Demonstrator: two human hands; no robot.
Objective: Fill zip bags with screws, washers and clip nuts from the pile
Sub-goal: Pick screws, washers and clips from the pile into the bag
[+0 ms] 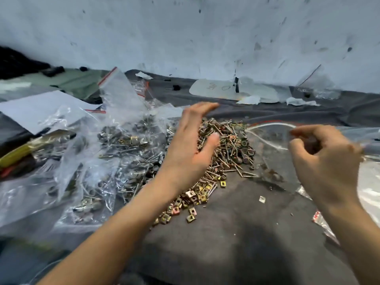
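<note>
A pile of screws, washers and clip nuts [226, 147] lies on the grey cloth [236, 233], with yellow clip nuts [191, 198] spread at its near end. My left hand [191, 145] hovers over the pile's left side, fingers straight and spread, holding nothing. My right hand [327, 159] is to the right of the pile and pinches the rim of a clear zip bag [271, 140] with a red strip, its mouth held open toward the pile. A few dark pieces show through the bag near its bottom.
Several filled zip bags [107, 161] lie heaped to the left. An upright empty bag [117, 89] and white paper [39, 110] sit behind them. A yellow-handled tool [22, 151] lies at far left. More bags [370, 194] lie at right; a stained wall [205, 38] stands behind.
</note>
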